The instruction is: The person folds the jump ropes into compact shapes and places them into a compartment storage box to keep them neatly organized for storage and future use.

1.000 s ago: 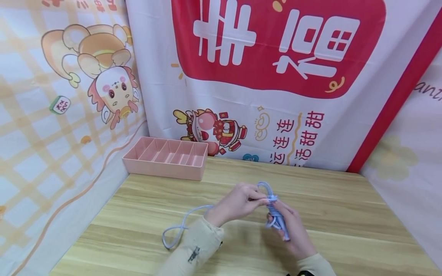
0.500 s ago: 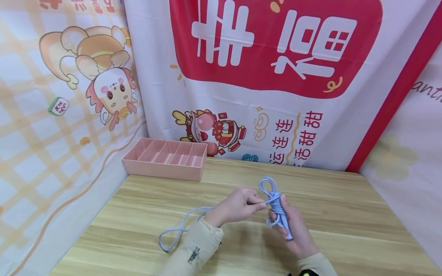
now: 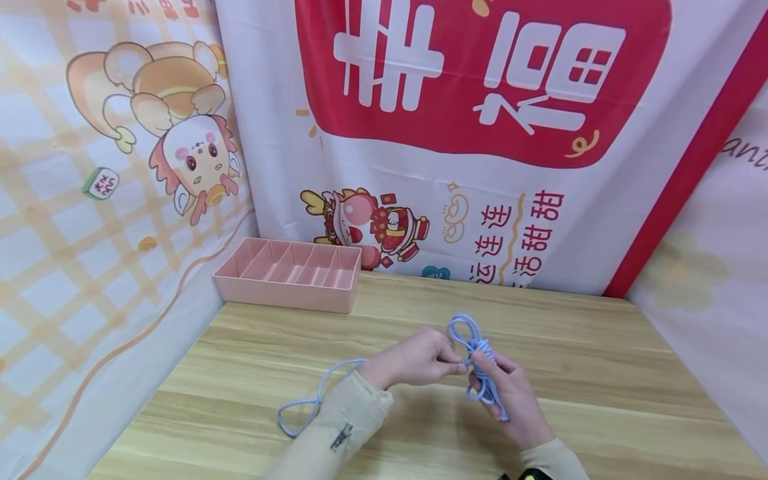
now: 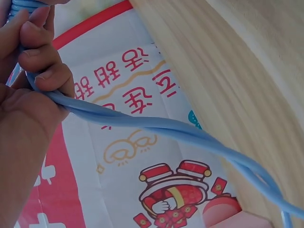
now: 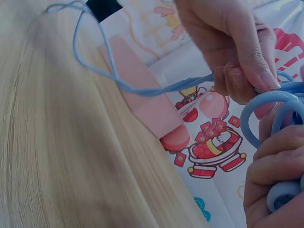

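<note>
Both hands meet at lower centre of the head view, fingers curled.

The left hand (image 3: 414, 360) reaches in from the lower left on a beige-sleeved forearm, fingertips pinched together at its right end. The right hand (image 3: 510, 393) comes up from the lower right edge, palm turned upward, fingers folded in, thumb touching the left hand's fingertips.

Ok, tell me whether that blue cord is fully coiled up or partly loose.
Partly loose. The blue cord is bundled in the right hand, but a long tail runs from the left hand onto the table.
</note>
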Available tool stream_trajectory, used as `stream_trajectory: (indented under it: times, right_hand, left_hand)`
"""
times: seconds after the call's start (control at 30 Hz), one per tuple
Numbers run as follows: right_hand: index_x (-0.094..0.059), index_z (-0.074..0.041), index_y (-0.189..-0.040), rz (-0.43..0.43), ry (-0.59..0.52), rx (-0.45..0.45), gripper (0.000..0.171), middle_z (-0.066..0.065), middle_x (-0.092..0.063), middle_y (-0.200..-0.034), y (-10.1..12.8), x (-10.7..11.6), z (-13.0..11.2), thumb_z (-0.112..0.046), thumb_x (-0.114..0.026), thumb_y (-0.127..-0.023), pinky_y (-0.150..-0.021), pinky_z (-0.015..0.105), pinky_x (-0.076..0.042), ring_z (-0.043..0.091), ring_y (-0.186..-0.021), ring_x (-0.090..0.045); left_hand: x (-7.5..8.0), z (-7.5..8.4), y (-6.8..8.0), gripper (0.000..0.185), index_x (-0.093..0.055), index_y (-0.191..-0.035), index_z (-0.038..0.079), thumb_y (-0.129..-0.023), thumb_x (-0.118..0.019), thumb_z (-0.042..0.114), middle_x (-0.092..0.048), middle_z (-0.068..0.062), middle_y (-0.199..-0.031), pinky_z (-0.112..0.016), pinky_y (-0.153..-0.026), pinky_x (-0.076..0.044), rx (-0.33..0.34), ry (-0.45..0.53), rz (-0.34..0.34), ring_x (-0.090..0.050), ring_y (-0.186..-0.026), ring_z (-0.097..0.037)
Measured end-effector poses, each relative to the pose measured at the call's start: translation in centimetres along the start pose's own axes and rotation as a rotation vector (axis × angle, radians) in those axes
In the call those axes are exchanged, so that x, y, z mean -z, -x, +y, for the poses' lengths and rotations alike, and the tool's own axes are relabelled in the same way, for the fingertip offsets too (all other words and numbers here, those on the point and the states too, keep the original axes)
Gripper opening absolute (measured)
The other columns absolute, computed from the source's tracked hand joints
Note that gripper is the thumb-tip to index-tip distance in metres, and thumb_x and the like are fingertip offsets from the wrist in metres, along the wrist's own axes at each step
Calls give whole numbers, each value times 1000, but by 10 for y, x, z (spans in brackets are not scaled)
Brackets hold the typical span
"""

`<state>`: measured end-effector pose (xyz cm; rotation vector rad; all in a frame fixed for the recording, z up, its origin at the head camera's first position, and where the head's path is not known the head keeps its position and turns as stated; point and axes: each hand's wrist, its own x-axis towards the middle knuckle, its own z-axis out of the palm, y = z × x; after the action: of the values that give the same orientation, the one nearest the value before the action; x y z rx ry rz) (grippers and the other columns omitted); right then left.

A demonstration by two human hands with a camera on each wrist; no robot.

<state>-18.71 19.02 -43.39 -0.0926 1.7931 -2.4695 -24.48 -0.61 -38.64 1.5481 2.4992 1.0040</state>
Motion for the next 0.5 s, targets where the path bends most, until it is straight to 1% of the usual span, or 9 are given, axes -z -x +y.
stream_trajectory:
  times: [0.07, 0.13, 0.2, 0.23, 0.27, 0.3, 0.33, 0.4, 0.5]
  right_hand:
    - [-65, 5, -103, 77, 58, -5, 32, 8, -56, -66, -1, -3, 0, -25, -70, -93, -29, 19, -27, 5, -40, -39]
    - [-63, 9, -106, 129, 103, -2, 40, 9, -57, -66, -1, -5, 1, -26, -74, -90, -28, 20, -27, 7, -40, -39]
    - [-63, 9, -106, 149, 127, 7, 40, 9, -57, -65, -1, -5, 1, -25, -75, -89, -28, 20, -27, 7, -40, -40]
    - [-64, 8, -104, 147, 126, 16, 37, 9, -57, -65, -1, -5, 2, -25, -74, -90, -28, 20, -28, 8, -41, -40]
    - [-65, 6, -101, 135, 120, 29, 32, 9, -56, -64, -1, -5, 2, -23, -73, -91, -28, 20, -28, 8, -41, -40]
    - [-66, 4, -98, 116, 110, 43, 27, 9, -56, -64, 0, -4, 2, -22, -71, -92, -28, 19, -28, 8, -41, -41]
    - [-67, 1, -94, 93, 98, 59, 21, 8, -56, -64, 0, -3, 2, -20, -69, -94, -28, 19, -28, 7, -41, -41]
    - [-67, -2, -91, 19, 74, 101, 16, 7, -56, -64, 1, 0, 2, -16, -63, -97, -29, 19, -28, 6, -41, -41]
    - [-68, -4, -92, -108, 46, 168, 15, 4, -57, -64, 4, 3, 1, -9, -56, -100, -27, 22, -27, 5, -42, -43]
  left_hand:
    - [0, -1, -2, 24, -73, -69, 13, -93, -70, 12, -41, 9, -58, -15, -50, -33, -26, -33, -21, -39, -55, -1]
    - [0, -3, -3, 21, -75, -73, 13, -93, -70, 13, -41, 9, -57, -14, -49, -33, -39, -51, -37, -39, -54, 0]
    - [0, -5, -2, 15, -79, -81, 11, -93, -71, 14, -45, 10, -60, -13, -49, -34, -41, -55, -42, -40, -55, 1]
    - [1, -6, -2, 12, -80, -86, 11, -93, -71, 15, -47, 10, -62, -13, -50, -35, -39, -46, -41, -40, -57, 1]
    - [1, -7, -2, 11, -80, -91, 10, -93, -71, 15, -48, 10, -64, -13, -51, -36, -37, -28, -43, -41, -58, 1]
    - [1, -8, -2, 11, -80, -95, 9, -92, -71, 15, -50, 10, -66, -14, -52, -37, -29, 13, -47, -42, -60, 1]
    - [2, -9, -2, 12, -79, -99, 8, -92, -71, 15, -52, 10, -68, -14, -53, -38, -20, 61, -52, -43, -61, 0]
    - [4, -12, -2, 15, -77, -103, 8, -92, -72, 15, -59, 12, -74, -16, -57, -43, -6, 172, -72, -49, -66, -2]
    - [9, -19, -3, 16, -77, -103, 4, -93, -71, 15, -67, 10, -76, -21, -61, -48, 25, 360, -148, -56, -67, -9]
